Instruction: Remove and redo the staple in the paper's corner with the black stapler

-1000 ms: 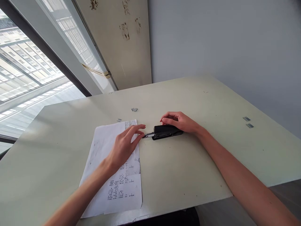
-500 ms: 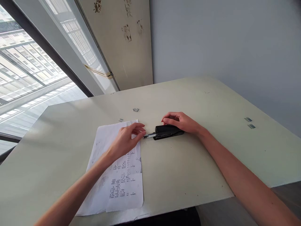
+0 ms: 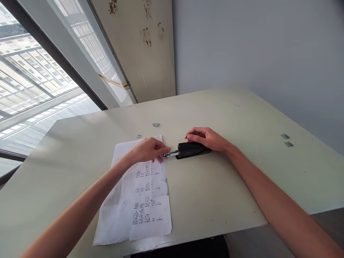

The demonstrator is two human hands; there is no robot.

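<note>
A black stapler [image 3: 188, 149] lies on the table with its silver magazine [image 3: 171, 154] sticking out to the left. My right hand [image 3: 208, 139] rests over the stapler's rear end, fingers curled and closed around it. At the outer end of the magazine, my left hand [image 3: 150, 149] has its fingers closed on the metal; the exact grip is partly hidden. Beneath the left hand and forearm lies a printed sheet of paper [image 3: 150, 229], its right edge near the magazine's tip.
Staple strips [image 3: 156, 124] lie beyond the paper, and another small piece [image 3: 138, 136] sits by its top edge. Two more strips [image 3: 288, 144] are at the right of the pale table [image 3: 215, 193]. A fridge [image 3: 150, 71] and a wall stand behind, with a window at left.
The paper has slid a little to the right. My left hand has shifted slightly right and turned, its fingers now closer over the magazine's end. The right hand and stapler look still.
</note>
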